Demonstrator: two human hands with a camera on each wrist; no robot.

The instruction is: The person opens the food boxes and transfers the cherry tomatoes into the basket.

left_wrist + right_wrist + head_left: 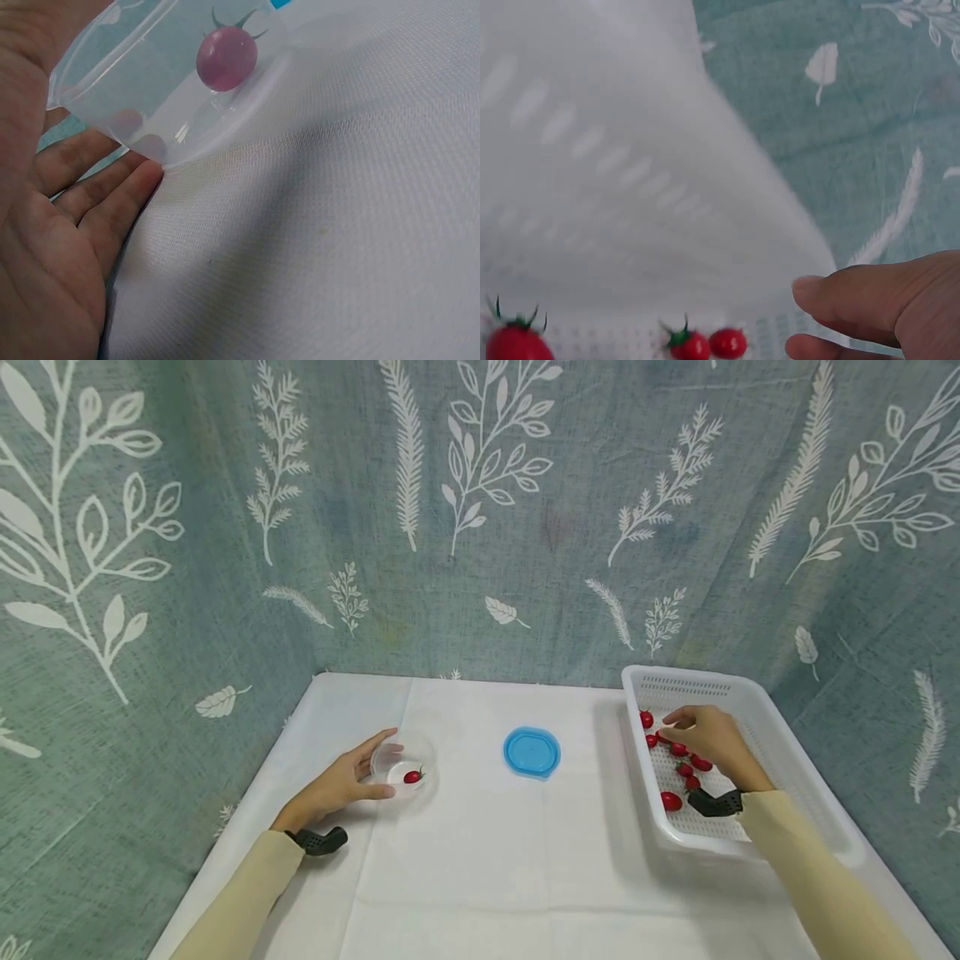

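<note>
My left hand [341, 785] holds a clear round plastic container [422, 750] at its side, thumb on the near side and fingers behind. One cherry tomato [412, 776] with a green stem lies inside; the left wrist view shows this tomato [226, 58] through the wall. My right hand [712, 739] reaches into a white plastic basket [806, 777], low over several cherry tomatoes. In the right wrist view its thumb and a finger stand apart with nothing visible between them, near two small tomatoes [727, 343]. Some fingertips are hidden there.
A blue lid [532, 752] lies on the white tablecloth [480, 852] between the container and the basket. Tomatoes such as this one [671, 802] lie along the basket's left side. A green leaf-patterned curtain [555, 585] stands behind the table and at both sides.
</note>
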